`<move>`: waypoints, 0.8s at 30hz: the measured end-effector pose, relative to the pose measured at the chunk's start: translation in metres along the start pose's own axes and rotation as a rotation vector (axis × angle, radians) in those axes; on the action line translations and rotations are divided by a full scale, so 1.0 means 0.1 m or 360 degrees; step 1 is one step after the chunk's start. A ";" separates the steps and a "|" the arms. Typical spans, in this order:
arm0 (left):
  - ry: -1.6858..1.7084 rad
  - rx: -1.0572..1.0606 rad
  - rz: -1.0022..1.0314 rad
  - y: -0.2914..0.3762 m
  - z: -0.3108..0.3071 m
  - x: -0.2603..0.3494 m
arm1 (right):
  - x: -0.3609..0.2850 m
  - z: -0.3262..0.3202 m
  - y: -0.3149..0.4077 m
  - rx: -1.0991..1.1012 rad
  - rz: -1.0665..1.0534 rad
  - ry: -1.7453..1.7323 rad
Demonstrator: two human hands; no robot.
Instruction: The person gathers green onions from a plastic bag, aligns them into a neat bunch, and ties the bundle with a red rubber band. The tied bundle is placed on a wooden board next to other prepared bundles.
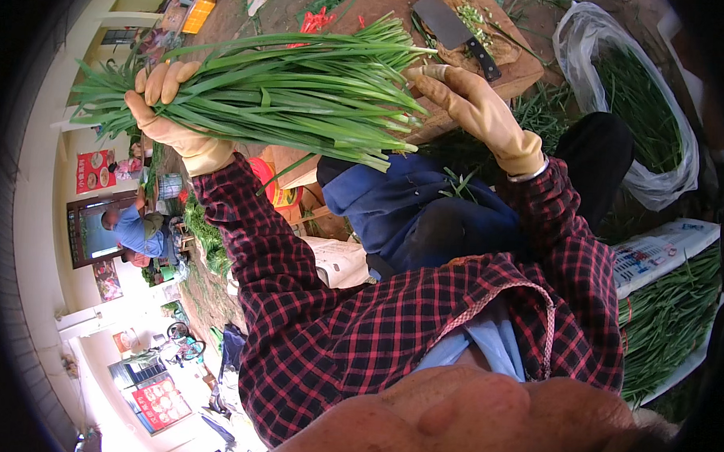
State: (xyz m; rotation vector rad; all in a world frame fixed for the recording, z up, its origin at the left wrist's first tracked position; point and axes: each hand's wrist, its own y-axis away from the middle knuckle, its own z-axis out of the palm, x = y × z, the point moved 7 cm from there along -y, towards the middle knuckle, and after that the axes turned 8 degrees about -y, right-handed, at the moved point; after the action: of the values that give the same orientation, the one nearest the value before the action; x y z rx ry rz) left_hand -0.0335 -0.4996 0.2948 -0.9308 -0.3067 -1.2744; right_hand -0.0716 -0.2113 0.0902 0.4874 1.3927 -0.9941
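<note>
My left hand (168, 114), in a pale rubber glove, grips a large bunch of long flat green leaves, seemingly garlic chives (295, 92), near the leaf tips. The bunch lies sideways in the air above a wooden board (523, 76), its pale cut ends pointing right. My right hand (474, 104), gloved too, is beside those ends with its fingers apart; whether the fingertips touch the stalks cannot be told. Beyond it, a cleaver (455, 35) with a black handle rests on the board by chopped pale bits (474, 21). Red plastic strips (312, 24) lie behind the bunch.
A clear plastic bag (590, 39) of greens stands at upper right. Below it is a white foam box (666, 251) with more greens. Blue cloth (422, 204) covers my lap, near a red tub (265, 175). A person in blue (137, 230) sits far left.
</note>
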 end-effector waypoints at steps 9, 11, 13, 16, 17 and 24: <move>0.0164 -0.0025 0.0079 0.14 0.00 0.00 | 0.18 0.16 -0.02 0.0095 0.0183 -0.0119; 0.0145 -0.0003 0.0149 0.19 -0.01 0.06 | 0.07 -0.02 0.18 0.0181 -0.0386 0.0642; 0.0168 0.0000 0.0195 0.24 -0.01 0.13 | 0.34 -0.22 0.33 0.0205 -0.0093 0.1229; 0.0159 0.0029 0.0255 0.28 -0.04 0.20 | 0.74 -0.39 0.55 -0.0202 0.0517 0.1463; 0.0130 0.0028 0.0234 0.29 -0.05 0.18 | 0.68 -0.44 0.52 -0.0055 0.0424 0.1076; 0.0107 0.0300 0.0092 0.10 -0.17 -0.18 | 0.19 -0.19 -0.16 -0.0171 -0.0232 -0.0402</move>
State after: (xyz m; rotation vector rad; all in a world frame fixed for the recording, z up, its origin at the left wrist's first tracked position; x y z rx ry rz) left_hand -0.0346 -0.4998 0.2679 -0.7302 -0.3384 -1.1992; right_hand -0.0971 -0.2102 0.0732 0.1748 1.2582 -1.0528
